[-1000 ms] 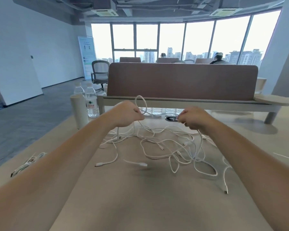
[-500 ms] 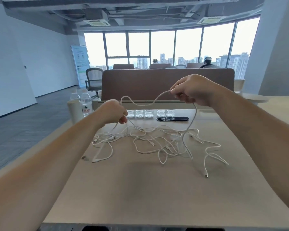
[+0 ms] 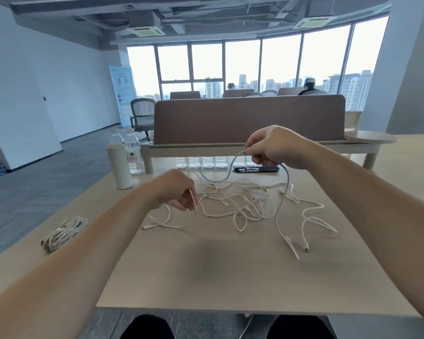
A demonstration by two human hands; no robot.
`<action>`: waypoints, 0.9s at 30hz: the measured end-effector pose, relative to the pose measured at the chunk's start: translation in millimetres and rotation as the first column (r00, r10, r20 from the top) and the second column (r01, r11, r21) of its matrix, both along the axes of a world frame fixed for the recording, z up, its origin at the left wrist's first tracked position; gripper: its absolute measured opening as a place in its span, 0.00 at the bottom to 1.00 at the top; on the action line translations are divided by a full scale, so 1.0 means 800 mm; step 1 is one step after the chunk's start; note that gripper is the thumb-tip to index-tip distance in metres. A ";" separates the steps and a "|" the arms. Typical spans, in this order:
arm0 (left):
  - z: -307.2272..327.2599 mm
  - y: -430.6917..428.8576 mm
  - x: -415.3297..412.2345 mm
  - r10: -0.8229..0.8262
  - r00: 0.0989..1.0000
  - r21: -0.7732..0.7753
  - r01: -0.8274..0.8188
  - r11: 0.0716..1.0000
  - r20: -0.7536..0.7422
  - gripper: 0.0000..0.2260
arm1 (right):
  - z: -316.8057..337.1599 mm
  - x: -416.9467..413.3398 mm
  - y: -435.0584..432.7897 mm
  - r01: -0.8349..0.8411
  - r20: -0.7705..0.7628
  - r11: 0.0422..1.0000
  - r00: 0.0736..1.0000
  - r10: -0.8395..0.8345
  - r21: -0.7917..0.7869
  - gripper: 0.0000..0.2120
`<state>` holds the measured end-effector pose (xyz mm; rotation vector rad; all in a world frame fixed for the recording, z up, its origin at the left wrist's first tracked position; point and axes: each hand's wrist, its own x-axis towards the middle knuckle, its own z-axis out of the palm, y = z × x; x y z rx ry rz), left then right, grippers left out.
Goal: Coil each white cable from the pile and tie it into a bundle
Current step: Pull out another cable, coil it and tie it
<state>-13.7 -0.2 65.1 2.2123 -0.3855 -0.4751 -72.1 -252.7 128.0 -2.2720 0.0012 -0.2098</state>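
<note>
A loose pile of white cables [image 3: 245, 204] lies tangled on the beige table [image 3: 218, 270]. My right hand [image 3: 272, 148] is raised above the pile and pinches one white cable [image 3: 283, 192], which loops down on both sides; its free end hangs to the table near a plug [image 3: 293, 245]. My left hand [image 3: 179, 192] sits low at the pile's left edge, fingers closed on the same cable's other stretch near its end. A tied bundle of white cable [image 3: 63, 233] rests at the table's left edge.
A white cylinder bottle [image 3: 119, 165] and water bottles [image 3: 134, 152] stand at the back left. A row of small water bottles [image 3: 206, 162] and a black oval tray [image 3: 255, 170] sit under the brown desk divider [image 3: 250, 118]. Two people sit far behind.
My right hand has lowered a little with the cable. My left hand has dropped toward the table and drawn nearer. The camera has tilted down, bringing the tied bundle into view.
</note>
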 end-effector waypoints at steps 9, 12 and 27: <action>0.045 0.038 -0.003 0.109 0.973 0.016 -0.115 0.993 0.205 0.06 | 0.032 -0.005 0.007 -0.091 0.001 0.991 0.996 0.091 0.102 0.04; 0.042 0.039 -0.010 0.091 0.975 0.070 -0.107 0.992 0.205 0.06 | 0.023 -0.007 0.021 -0.124 -0.019 0.988 0.992 0.126 0.088 0.04; 0.057 -0.002 -0.043 -0.214 0.888 0.153 0.164 0.974 0.406 0.22 | -0.014 -0.010 0.084 -0.170 0.005 0.985 0.985 0.170 -0.010 0.04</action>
